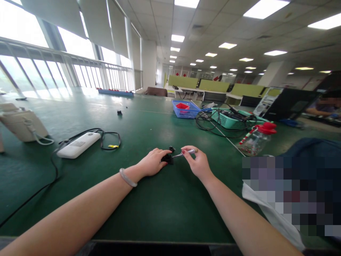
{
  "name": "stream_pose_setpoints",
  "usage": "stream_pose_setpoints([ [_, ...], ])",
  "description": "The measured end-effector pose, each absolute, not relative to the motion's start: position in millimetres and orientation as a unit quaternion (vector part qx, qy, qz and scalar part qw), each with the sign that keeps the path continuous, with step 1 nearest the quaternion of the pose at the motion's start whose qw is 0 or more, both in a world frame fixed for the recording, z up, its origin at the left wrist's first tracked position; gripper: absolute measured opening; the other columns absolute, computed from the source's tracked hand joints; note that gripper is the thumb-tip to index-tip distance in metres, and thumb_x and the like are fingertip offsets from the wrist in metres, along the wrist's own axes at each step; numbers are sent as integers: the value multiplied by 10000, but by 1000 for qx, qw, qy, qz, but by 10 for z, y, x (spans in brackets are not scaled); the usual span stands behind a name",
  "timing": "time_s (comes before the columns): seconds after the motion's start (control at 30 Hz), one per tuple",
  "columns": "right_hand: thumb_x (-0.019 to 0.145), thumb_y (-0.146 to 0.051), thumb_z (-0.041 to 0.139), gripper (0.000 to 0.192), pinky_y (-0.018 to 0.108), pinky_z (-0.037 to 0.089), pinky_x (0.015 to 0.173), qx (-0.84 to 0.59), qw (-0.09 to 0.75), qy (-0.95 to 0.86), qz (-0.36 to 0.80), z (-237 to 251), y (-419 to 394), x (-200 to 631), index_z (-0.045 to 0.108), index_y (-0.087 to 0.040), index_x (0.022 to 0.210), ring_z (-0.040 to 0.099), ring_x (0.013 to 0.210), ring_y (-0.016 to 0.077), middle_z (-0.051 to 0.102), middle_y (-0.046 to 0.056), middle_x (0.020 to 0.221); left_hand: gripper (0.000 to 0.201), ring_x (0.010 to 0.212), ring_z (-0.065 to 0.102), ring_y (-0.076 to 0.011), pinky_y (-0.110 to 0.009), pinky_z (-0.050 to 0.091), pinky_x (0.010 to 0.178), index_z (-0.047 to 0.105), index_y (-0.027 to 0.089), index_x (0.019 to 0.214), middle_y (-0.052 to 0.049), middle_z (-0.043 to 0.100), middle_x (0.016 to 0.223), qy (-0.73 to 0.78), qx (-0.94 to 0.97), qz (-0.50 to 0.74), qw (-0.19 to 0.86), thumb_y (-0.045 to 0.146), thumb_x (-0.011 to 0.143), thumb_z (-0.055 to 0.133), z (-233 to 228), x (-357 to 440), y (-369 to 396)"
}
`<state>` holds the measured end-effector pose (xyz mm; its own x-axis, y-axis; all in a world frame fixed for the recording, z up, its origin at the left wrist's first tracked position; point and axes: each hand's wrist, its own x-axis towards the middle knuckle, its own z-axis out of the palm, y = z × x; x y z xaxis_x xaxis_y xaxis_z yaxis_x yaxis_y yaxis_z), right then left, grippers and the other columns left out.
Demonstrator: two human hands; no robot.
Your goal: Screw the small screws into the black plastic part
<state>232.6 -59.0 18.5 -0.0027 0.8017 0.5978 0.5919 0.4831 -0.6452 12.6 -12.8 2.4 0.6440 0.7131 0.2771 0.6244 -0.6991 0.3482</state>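
Observation:
My left hand [152,161], with a pale bangle at the wrist, is closed on a small black part [168,159] and steadies it on the green table [160,209]. What the part is, I cannot make out. My right hand [198,161] grips a screwdriver [190,152] by its pale handle. Its thin metal shaft points left, and the tip meets or nearly meets the black part. Just beyond my left fingertips lies another small black piece [172,149]. My left fingers partly hide the held part.
On the left are a white power strip [80,145] with a black cable and a beige bag [25,124]. Farther back are a small black piece [119,112], a blue basket [186,110] and a green basket [229,119] of cables. A red-lidded bottle [257,139] stands right, near dark cloth [314,147].

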Motion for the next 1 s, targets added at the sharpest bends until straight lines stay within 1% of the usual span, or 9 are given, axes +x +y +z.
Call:
stream_pose_setpoints([
  [0.13, 863, -442, 625, 231, 385, 495, 850, -493, 533, -682, 87, 209, -617, 2342, 650, -220, 924, 668, 879, 236, 705, 48, 895, 484, 1146, 553, -278, -444, 437, 1018, 493, 252, 1338, -89, 640, 1219, 373, 898, 202, 115, 282, 867, 602, 26, 124, -130],
  [0.37, 848, -420, 652, 300, 402, 517, 852, -496, 507, -696, 112, 175, -617, 2319, 566, -236, 1069, 686, 891, 235, 704, 55, 928, 443, 1131, 564, -277, -442, 443, 1011, 525, 247, 1288, -82, 647, 1198, 367, 899, 208, 118, 281, 856, 618, 25, 123, -120],
  [0.47, 863, -397, 639, 349, 410, 525, 854, -496, 499, -703, 102, 174, -644, 2294, 515, -239, 1148, 692, 901, 235, 710, 66, 955, 429, 1131, 564, -270, -434, 442, 1010, 535, 255, 1272, -71, 650, 1190, 364, 899, 212, 117, 282, 853, 623, 15, 120, -120],
  [0.53, 878, -361, 621, 342, 435, 510, 902, -475, 494, -725, 68, 196, -686, 2267, 493, -244, 1172, 692, 927, 238, 719, 60, 944, 425, 1131, 562, -268, -432, 443, 1007, 535, 255, 1270, -71, 651, 1186, 364, 899, 215, 114, 286, 855, 624, 7, 119, -118],
  [0.63, 889, -301, 600, 324, 498, 420, 1038, -404, 481, -778, -12, 248, -767, 2213, 473, -267, 1186, 687, 967, 235, 733, 26, 914, 412, 1116, 569, -264, -428, 440, 1005, 546, 246, 1246, -71, 655, 1183, 360, 900, 219, 110, 289, 847, 642, 0, 119, -108],
  [0.67, 896, -283, 590, 334, 508, 400, 1059, -382, 477, -791, -33, 262, -791, 2193, 459, -273, 1203, 682, 990, 234, 737, 21, 929, 407, 1106, 573, -262, -425, 440, 1001, 552, 243, 1233, -68, 657, 1180, 357, 902, 219, 110, 289, 841, 651, 0, 118, -103],
  [0.77, 914, -250, 565, 374, 502, 421, 1049, -344, 460, -816, -63, 269, -829, 2146, 422, -276, 1259, 657, 1073, 233, 735, 36, 1009, 403, 1074, 585, -261, -411, 456, 969, 563, 233, 1208, -68, 666, 1157, 348, 904, 222, 110, 306, 827, 673, 7, 114, -89],
  [0.87, 921, -245, 551, 371, 492, 439, 1040, -338, 441, -830, -52, 235, -821, 2120, 441, -276, 1274, 659, 1076, 233, 731, 43, 1041, 410, 1061, 591, -261, -399, 465, 949, 566, 224, 1204, -76, 674, 1126, 345, 904, 226, 110, 336, 825, 676, 14, 108, -81],
  [1.0, 921, -234, 549, 336, 486, 410, 1075, -320, 413, -852, -24, 210, -798, 2089, 495, -288, 1248, 695, 983, 208, 734, 27, 1038, 368, 1058, 594, -253, -397, 457, 958, 580, 238, 1179, -61, 676, 1135, 347, 903, 225, 120, 305, 828, 665, 22, 107, -84],
])
